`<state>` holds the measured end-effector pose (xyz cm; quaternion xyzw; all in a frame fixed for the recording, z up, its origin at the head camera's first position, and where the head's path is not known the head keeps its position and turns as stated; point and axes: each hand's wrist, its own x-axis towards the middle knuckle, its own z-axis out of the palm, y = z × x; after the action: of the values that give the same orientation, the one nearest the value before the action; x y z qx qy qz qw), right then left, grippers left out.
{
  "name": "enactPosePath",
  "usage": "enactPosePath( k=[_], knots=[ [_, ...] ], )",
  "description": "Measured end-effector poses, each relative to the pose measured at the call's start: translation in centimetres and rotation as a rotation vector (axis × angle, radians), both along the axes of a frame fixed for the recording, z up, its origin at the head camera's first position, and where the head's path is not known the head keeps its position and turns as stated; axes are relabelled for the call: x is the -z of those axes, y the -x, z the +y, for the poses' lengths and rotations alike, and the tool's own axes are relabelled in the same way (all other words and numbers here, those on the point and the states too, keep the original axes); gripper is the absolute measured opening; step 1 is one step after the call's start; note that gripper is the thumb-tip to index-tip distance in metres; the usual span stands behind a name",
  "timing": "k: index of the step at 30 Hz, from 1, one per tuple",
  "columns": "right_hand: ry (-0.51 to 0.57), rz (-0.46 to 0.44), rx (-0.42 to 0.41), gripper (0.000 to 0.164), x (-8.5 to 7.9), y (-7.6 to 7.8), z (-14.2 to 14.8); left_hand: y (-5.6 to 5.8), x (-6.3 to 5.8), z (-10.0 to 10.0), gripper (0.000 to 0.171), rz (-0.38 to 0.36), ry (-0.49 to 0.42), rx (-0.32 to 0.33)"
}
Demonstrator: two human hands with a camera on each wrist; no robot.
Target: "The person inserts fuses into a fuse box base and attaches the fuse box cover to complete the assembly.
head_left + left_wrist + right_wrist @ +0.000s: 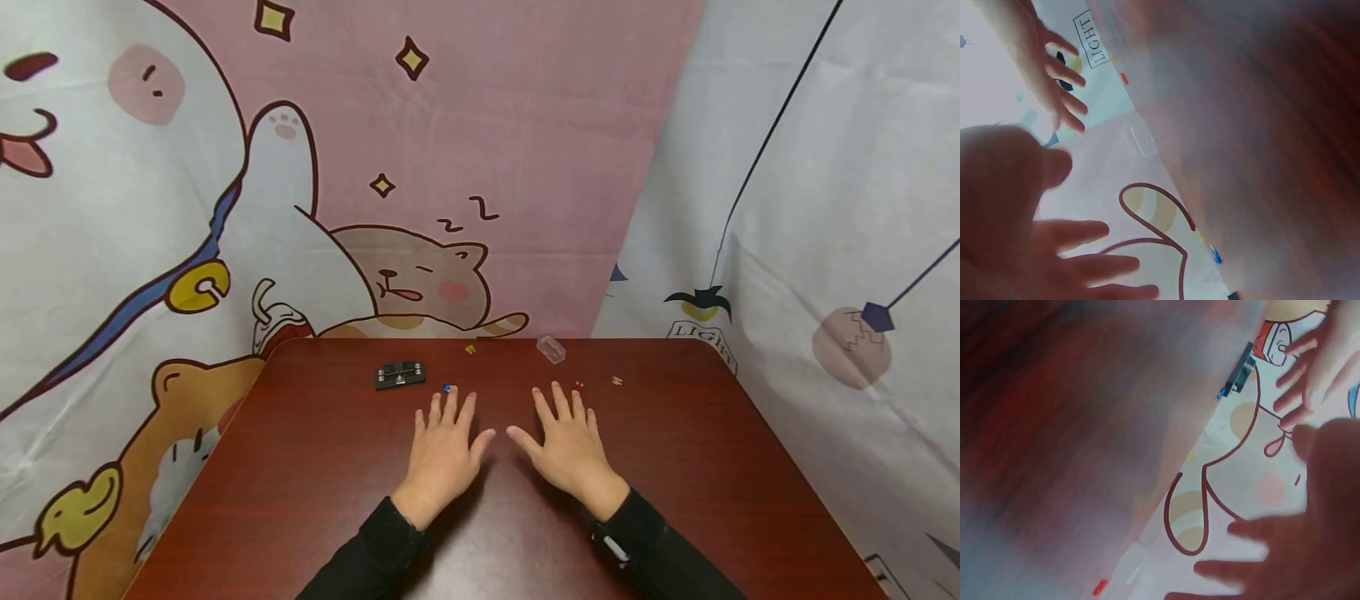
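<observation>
My left hand (442, 454) is spread palm down over the brown table, holding nothing. Just past its fingertips lies a small blue piece (447, 388), and farther left a black rectangular block (400, 375) with metal fittings on top. My right hand (572, 450) is likewise spread, fingers straight, with nothing in it. A small red piece (577, 386) lies by its fingertips, and a small pale-orange piece (617, 381) to the right. Toward the back edge are a small yellow piece (470, 349) and a clear plastic box (551, 349). Both wrist views show the hands raised above the tabletop.
The brown table (315, 467) ends at a straight back edge just behind the small pieces. A cloth backdrop (480, 125) with cartoon animals hangs behind it, and pale cloth (825, 192) hangs along the right side. Dark sleeves (382, 542) cover both forearms.
</observation>
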<state>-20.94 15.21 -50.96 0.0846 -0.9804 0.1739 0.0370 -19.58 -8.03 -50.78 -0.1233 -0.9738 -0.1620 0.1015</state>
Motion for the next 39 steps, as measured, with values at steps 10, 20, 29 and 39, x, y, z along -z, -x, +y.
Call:
enactPosePath(
  k=[10, 20, 29, 39],
  knots=[
    [0.038, 0.292, -0.116, 0.028, 0.8, 1.2, -4.3, 2.5, 0.1, -3.9, 0.023, 0.272, -0.099, -0.091],
    [0.076, 0.125, -0.200, 0.030, -1.6, 5.1, -9.8, 7.0, -1.2, -10.2, 0.032, 0.097, -0.088, -0.184],
    [0.011, -0.016, -0.224, 0.041, -2.5, 9.5, -13.1, 10.4, -1.7, -13.8, 0.039, -0.062, -0.089, -0.224],
    [-0.105, -0.066, -0.277, 0.060, -2.0, 12.9, -16.1, 12.1, -1.8, -16.5, 0.060, -0.270, -0.105, -0.139]
  ],
)
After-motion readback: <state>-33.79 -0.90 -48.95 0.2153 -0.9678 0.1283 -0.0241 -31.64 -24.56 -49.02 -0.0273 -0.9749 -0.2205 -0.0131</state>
